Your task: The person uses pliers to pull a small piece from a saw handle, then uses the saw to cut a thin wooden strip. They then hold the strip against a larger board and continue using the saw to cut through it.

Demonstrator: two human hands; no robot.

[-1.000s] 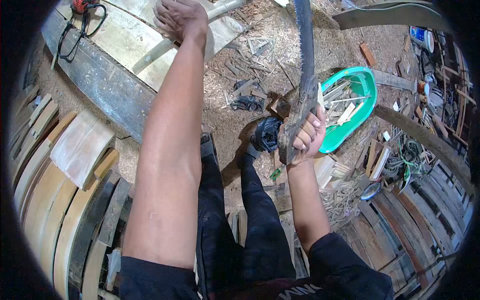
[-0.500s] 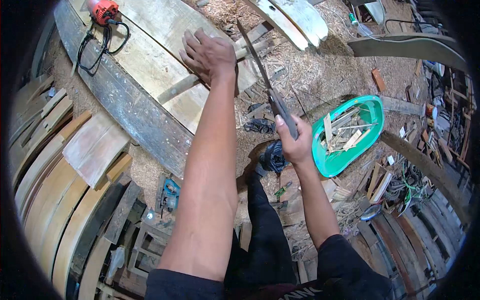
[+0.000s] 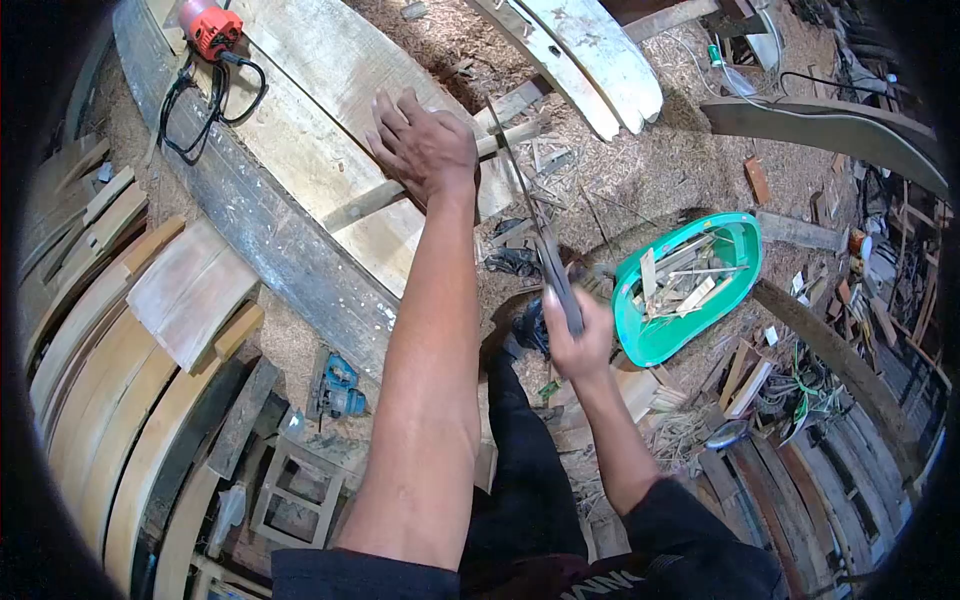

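Observation:
A wooden stick (image 3: 362,207) lies across the light boards (image 3: 300,120). My left hand (image 3: 425,150) presses down over this stick, fingers reaching past it onto the wood. In my right hand (image 3: 582,335) is a hand saw (image 3: 548,255), gripped by its dark handle with the thumb along the top. Its narrow blade, seen nearly edge-on, points up and away and crosses the stick just right of my left hand. Whether the teeth have cut into the stick cannot be made out.
A green tub (image 3: 645,352) of wood scraps stands to the right. A red power tool (image 3: 210,30) with a black cord rests on the boards. Below lies a blue power tool (image 3: 342,390). Curved planks (image 3: 110,400) are stacked at left; shavings cover the floor.
My right hand has drawn the saw back toward my body, its blade now lower across the stick. My left hand stays on the stick. The view has shifted slightly.

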